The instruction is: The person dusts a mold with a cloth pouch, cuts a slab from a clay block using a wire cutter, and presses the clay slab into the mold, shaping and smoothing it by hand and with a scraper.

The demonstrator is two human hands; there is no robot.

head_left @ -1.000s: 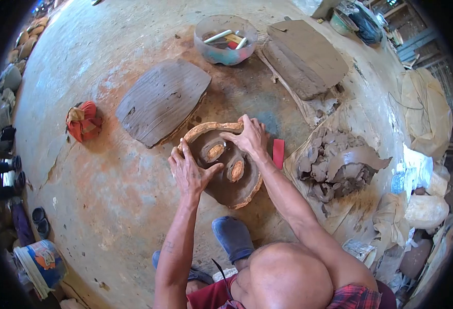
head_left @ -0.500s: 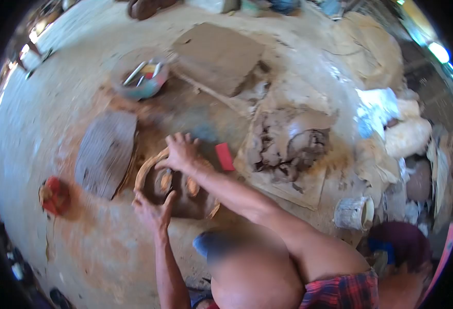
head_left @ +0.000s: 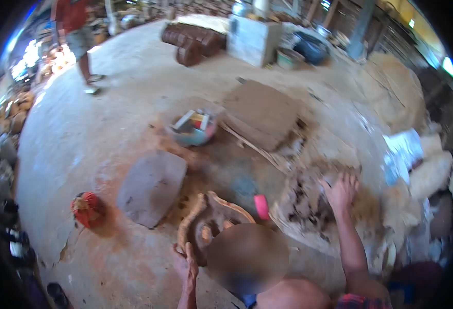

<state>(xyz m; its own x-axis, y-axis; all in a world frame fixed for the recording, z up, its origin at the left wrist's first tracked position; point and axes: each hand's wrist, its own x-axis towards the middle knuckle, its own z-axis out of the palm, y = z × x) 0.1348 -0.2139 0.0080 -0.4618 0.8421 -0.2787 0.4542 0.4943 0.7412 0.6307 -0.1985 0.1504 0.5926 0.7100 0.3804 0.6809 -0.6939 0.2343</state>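
In the lower middle of the head view lies a mould (head_left: 189,225) with a wavy orange-brown rim and dark clay inside, with raised orange lumps showing. My left hand (head_left: 185,262) is at its near left edge, closed on the rim between thumb and fingers. My right hand (head_left: 343,193) rests on a torn heap of wet clay (head_left: 306,202) to the right, its thumb spread away from the bent fingers. A blurred patch and my knee hide the mould's near right part. Between mould and heap lies a small pink block (head_left: 261,206).
A flat clay slab (head_left: 152,188) and a red rounded object (head_left: 87,209) lie left. Beyond are a bowl of tools (head_left: 194,135) and a large clay block (head_left: 262,113). Sacks (head_left: 431,175) line the right side. A person (head_left: 77,38) stands at the far left.
My right hand has left the mould's far rim and moved right onto the clay heap. My left hand stays at the mould's left edge. The view has tilted up, showing more floor and a person.
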